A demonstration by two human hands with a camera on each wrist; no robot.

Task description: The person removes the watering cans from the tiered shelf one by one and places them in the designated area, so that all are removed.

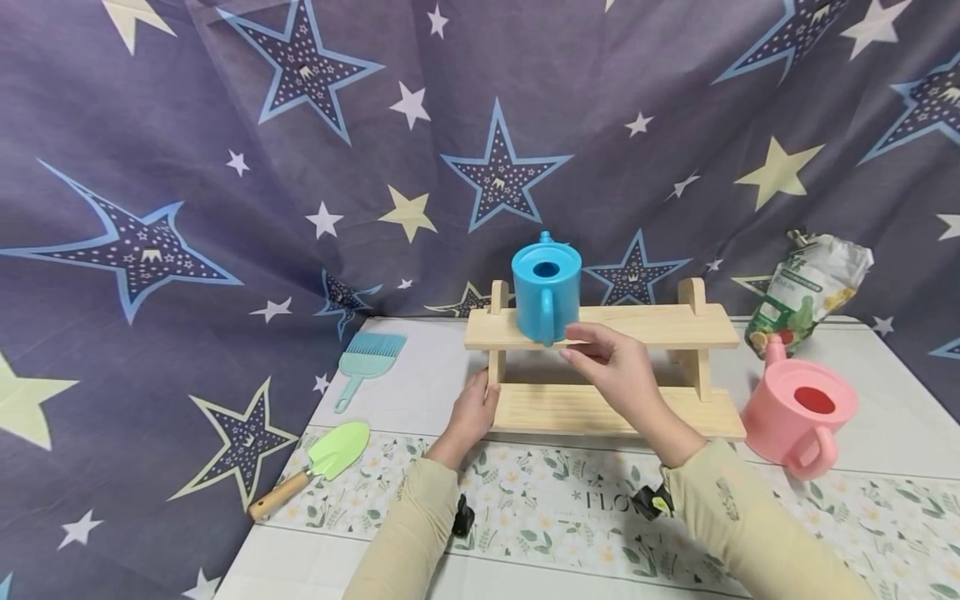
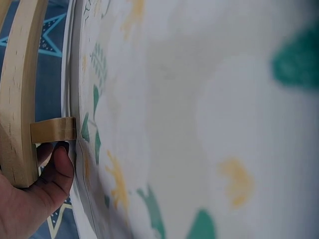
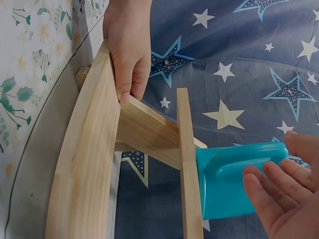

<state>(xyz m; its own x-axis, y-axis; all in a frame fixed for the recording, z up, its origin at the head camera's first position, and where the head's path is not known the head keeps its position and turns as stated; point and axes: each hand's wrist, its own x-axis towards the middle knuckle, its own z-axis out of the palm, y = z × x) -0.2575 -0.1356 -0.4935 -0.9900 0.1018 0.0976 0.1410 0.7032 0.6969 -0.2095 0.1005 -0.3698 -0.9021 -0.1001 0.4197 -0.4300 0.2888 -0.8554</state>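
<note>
Pointing its spout (image 1: 545, 237) rearward, blue can (image 1: 529, 300) sits upright, long axis front-to-back. R hand (image 1: 621, 368): fingers apart, nr it. L hand (image 1: 472, 407) pinches shelf (image 1: 615, 412).

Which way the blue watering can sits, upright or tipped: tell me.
Upright: the blue watering can stands on the wooden shelf, its top opening facing up.

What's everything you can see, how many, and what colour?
Shelf: 1, pale wood, on the table
Blue watering can: 1, blue, on the shelf's top board
Pink watering can: 1, pink, right of the shelf
Bag: 1, white and green, behind the pink watering can
Dustpan-shaped tool: 1, teal, back left
Trowel: 1, green with brown handle, front left
Table: 1, white with flowery band, underneath
Curtain: 1, dark with stars, behind
Wrist devices: 2, black, bottom middle
Sleeves: 2, beige, bottom
Left hand: 1, gripping shelf's left end
Right hand: 1, near blue watering can
</note>
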